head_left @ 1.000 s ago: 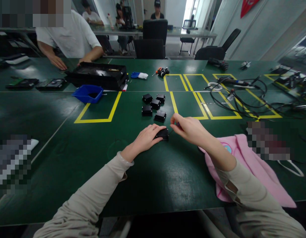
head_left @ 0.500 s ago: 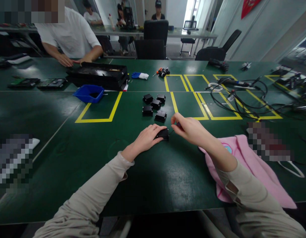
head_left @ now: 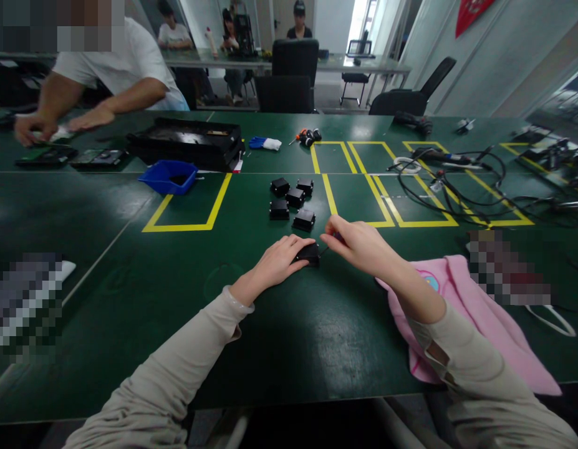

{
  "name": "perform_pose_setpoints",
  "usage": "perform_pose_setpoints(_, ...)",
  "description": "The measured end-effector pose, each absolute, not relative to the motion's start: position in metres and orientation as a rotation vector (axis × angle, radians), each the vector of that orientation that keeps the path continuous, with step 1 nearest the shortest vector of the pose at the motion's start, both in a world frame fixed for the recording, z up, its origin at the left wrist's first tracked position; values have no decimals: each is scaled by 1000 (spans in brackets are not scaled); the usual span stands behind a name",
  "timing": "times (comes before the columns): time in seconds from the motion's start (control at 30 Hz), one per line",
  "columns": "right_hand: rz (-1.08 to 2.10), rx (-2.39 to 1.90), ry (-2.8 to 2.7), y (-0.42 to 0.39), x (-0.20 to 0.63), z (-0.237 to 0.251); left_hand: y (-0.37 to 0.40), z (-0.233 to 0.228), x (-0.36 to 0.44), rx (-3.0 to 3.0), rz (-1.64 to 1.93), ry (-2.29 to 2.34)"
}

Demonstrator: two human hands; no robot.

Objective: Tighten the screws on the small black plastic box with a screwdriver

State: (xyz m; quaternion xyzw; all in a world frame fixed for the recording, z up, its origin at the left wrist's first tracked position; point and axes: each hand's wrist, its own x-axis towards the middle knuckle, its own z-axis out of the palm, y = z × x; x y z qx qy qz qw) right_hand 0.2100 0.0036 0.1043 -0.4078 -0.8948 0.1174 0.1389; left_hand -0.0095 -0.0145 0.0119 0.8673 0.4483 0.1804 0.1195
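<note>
Left hand [head_left: 275,262] presses flat on small black box [head_left: 309,253] on desk [head_left: 289,337], right hand [head_left: 358,242] pinching a thin tool at its edge; risk: tool slips, box skids toward five spare boxes [head_left: 292,202].

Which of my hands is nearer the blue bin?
Left. The left hand rests on a small black box below and right of the blue bin; the right hand is farther right.
</note>
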Motion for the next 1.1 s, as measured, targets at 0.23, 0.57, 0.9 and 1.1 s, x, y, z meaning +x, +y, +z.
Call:
perform_pose_setpoints(0.23, 329, -1179, -2554, 4, 211, 103, -15, 12, -9, 2536, 510, 1324)
perform_pose_setpoints(0.57, 257, -1215, -2598, 5, 211, 102, -15, 12, -9, 2541, 523, 1320)
perform_pose_setpoints(0.9, 281, -1212, -2583, 3, 210, 104, -15, 12, -9, 2540, 527, 1317)
perform_pose_setpoints(1.1, 303, -1208, -2575, 4, 210, 105, -14, 12, -9, 2536, 526, 1313)
